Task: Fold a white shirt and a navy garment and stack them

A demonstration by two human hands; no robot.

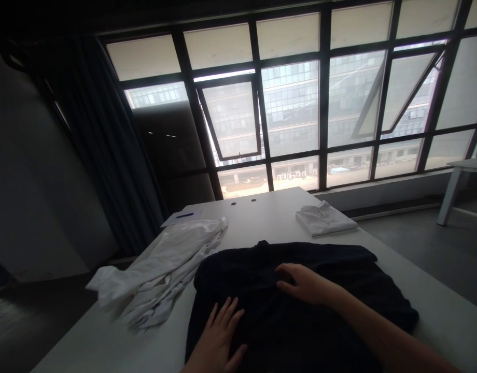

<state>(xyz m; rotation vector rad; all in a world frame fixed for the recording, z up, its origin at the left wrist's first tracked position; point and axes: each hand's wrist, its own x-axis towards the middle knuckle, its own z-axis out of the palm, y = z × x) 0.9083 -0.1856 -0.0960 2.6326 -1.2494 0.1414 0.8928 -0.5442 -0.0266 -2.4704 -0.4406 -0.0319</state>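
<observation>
A dark shirt point(332, 290) lies spread across the white table point(269, 217) in front of me. My left hand point(219, 339) rests flat on its lower left part, fingers stretched out and apart. My right hand point(304, 282) lies on the middle of the shirt, fingers extended towards the left and pressing the cloth, with nothing held in it. Both forearms reach in from the bottom edge of the view.
A crumpled white shirt point(164, 269) hangs over the table's left edge. A folded white garment point(324, 217) sits at the far right of the table. A paper with a blue pen point(184, 215) lies at the far left corner. Large windows stand behind; another white table point(466, 171) is at right.
</observation>
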